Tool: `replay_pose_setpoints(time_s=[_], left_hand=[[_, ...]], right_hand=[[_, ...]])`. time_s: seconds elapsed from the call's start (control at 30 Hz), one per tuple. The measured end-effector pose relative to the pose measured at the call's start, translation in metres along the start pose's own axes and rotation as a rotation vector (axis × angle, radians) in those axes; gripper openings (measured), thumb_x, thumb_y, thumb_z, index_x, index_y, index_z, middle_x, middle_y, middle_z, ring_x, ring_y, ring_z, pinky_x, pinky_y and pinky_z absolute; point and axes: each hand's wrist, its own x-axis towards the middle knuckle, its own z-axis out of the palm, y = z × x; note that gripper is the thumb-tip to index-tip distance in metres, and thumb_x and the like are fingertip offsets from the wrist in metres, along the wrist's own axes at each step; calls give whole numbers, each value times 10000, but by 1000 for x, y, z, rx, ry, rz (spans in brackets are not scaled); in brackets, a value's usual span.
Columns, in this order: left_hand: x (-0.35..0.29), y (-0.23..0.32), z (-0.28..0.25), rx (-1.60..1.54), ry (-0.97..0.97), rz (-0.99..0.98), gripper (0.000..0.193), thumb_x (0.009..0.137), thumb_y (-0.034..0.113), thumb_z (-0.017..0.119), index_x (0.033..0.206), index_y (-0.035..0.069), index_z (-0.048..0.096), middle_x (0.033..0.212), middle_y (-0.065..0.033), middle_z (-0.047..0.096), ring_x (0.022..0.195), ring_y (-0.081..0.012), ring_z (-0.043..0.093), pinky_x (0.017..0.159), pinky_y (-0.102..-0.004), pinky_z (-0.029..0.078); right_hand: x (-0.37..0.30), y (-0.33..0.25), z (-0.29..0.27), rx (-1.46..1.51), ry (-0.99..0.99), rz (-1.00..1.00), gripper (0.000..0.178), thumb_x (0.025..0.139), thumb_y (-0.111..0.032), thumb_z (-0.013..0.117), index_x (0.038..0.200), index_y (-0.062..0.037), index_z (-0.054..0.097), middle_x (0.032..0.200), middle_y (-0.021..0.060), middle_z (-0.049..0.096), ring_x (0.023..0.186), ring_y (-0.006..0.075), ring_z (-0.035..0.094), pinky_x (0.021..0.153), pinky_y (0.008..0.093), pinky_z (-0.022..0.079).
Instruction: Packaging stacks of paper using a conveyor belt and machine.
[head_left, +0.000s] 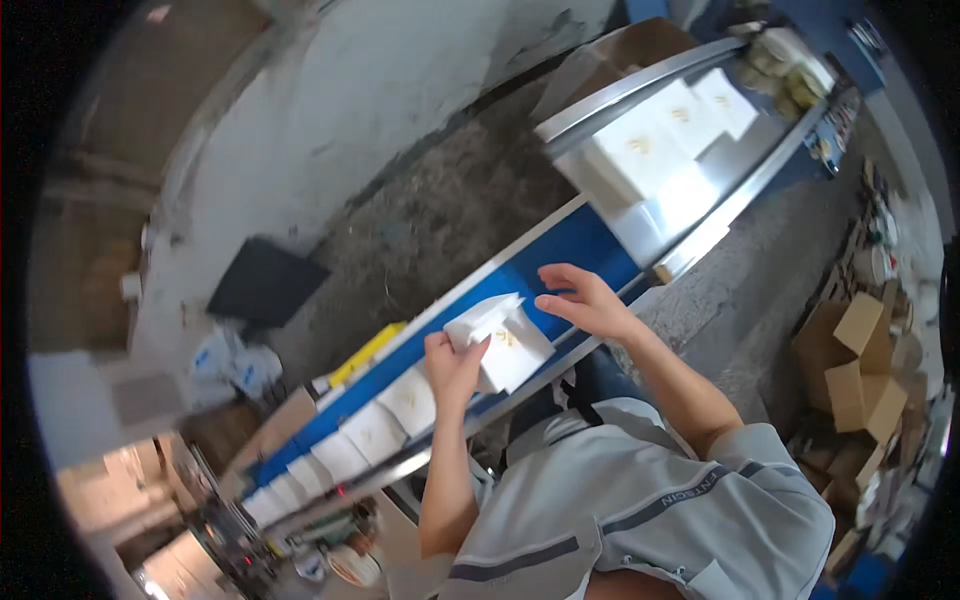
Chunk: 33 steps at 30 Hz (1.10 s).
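Observation:
My left hand (455,370) is closed on a small bunch of flat white paper pieces (484,318), whose upper edges curl and fan out. Whether they are bags or napkins I cannot tell. Just under and beside them lies another white paper stack (521,352) with a small gold print, on the blue conveyor belt (540,272). To the right my right hand (590,303) hovers over the belt with fingers apart, holding nothing. Left of my left hand, a row of white paper bundles (372,430) overlaps along the belt toward the lower left.
At the belt's upper right end, a steel table (690,205) bears several white paper stacks (640,150). A yellow bar (367,354) runs along the belt's far edge. Machinery (235,550) stands lower left. Open cardboard boxes (860,365) lie at right; a dark panel (266,283) lies beyond the belt.

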Motion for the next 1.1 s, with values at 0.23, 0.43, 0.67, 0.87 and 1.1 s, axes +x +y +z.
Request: replay_pose_setpoints(time_s=[0.23,0.43,0.67,0.87,1.1], left_hand=[[-4,-25,14,465,64,-268,804,696,508,762,1146,-82,451,1077,-296,633,1013,-436,623,895,-462,486],[7,-84,8,118,65,-271,1032,794,601,665,1407,-140,292,1380,-298,456,1294,-358,461,1070,-385,355],[13,-84,17,-115,-15,-329,839,904,559,552,1412,-79,353,1410,-237,446,1321,-315,424,1092,-362,312],[15,-84,24,-281,-131,-279,633,914,517,585,1307,25,519,1244,-138,596,1142,-234,565,952,-342,434],[18,-112,3,-1075,-435,-365,723,908,575,535,1403,60,420,1368,-107,518,1244,-259,503,1044,-401,395]], right_hand=[[54,111,79,-418,-470,203,479,916,-355,624,1219,15,585,1060,114,664,912,211,638,780,327,513],[48,115,105,113,-279,553,696,921,-518,548,1391,-19,426,1351,195,509,1221,306,505,1006,417,400],[45,122,116,580,-142,676,879,904,-635,495,1503,-52,222,1525,158,285,1380,363,298,1057,557,297],[42,80,144,463,-342,599,1067,863,-707,485,1482,89,135,1524,280,228,1404,361,272,1101,435,304],[27,-7,92,-63,-277,224,605,862,-418,683,1266,20,574,1240,201,598,1141,289,579,987,383,443]])
